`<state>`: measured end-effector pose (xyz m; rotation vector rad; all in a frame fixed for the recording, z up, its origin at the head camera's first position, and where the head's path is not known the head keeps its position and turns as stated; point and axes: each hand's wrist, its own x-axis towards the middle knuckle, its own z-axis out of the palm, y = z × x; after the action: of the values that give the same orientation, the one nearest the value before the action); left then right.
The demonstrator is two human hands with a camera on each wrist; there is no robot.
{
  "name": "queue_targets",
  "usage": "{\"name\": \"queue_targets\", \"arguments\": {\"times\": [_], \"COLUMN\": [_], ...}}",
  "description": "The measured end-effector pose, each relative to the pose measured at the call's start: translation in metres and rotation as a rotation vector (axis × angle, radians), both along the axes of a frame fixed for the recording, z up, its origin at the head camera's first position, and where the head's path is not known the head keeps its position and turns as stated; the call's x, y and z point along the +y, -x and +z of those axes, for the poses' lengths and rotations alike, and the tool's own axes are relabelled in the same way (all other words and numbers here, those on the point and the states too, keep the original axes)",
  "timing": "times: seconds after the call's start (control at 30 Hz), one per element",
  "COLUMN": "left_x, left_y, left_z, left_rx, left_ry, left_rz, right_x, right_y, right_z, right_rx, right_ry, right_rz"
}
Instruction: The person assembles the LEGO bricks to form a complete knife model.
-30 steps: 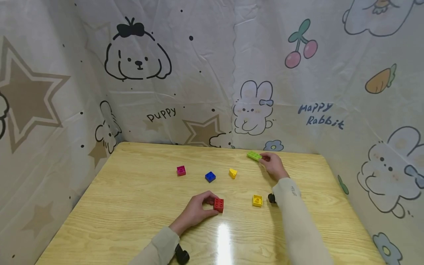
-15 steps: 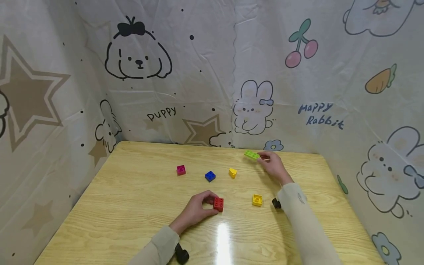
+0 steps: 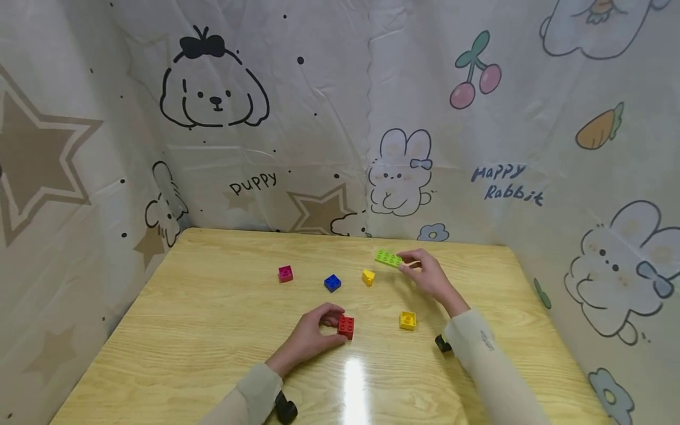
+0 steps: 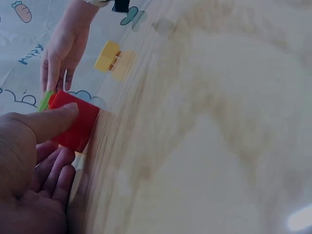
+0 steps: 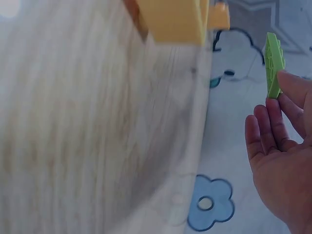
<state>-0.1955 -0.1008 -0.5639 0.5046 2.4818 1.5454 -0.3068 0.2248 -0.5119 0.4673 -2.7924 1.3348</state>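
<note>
My left hand (image 3: 313, 334) pinches a red 2x2 toy brick (image 3: 346, 327), studs up, low over the front middle of the table. In the left wrist view the thumb lies along the side of that red brick (image 4: 80, 122). Farther back on the right, my right hand (image 3: 427, 274) holds a thin lime-green studded plate (image 3: 389, 258) by its right end. The right wrist view shows the green plate (image 5: 273, 66) gripped between thumb and fingers, raised off the table. A small yellow piece with a slanted shape (image 3: 368, 277) sits just left of and below the plate.
On the wooden table (image 3: 212, 330) lie a magenta brick (image 3: 285, 274) and a blue brick (image 3: 332, 283) at the back. An upturned yellow brick (image 3: 407, 320) rests between the two arms. A printed cloth (image 3: 319, 118) hangs behind the table's rear edge and at both sides.
My right hand has lifted the green plate and carried it left and toward me. The left hand keeps its grip on the red brick, and the head view has shifted slightly.
</note>
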Motion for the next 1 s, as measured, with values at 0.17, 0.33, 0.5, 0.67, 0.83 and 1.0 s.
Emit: {"name": "queue_targets", "arguments": {"times": [0.17,0.33,0.5,0.67,0.83,1.0], "left_x": [-0.001,-0.005,-0.005,-0.005,-0.005,-0.004], "left_y": [0.003,0.005,0.009,0.009,0.007,0.003], "left_z": [0.006,0.021,0.037,0.046,0.05,0.05], "left_rx": [-0.037,-0.064,0.025,0.088,0.124,0.126], "left_ry": [-0.06,-0.094,-0.096,-0.082,-0.072,-0.07], "left_rz": [0.003,0.035,0.075,0.106,0.106,0.076], "right_x": [-0.008,-0.02,-0.031,-0.041,-0.051,-0.059], "right_y": [-0.016,-0.031,-0.046,-0.061,-0.074,-0.084], "right_z": [0.009,0.015,0.017,0.016,0.015,0.014], "right_rx": [0.052,0.077,0.088,0.082,0.083,0.076], "right_ry": [-0.012,0.007,0.025,0.029,0.032,0.039], "right_rz": [0.073,0.132,0.176,0.221,0.249,0.27]}}
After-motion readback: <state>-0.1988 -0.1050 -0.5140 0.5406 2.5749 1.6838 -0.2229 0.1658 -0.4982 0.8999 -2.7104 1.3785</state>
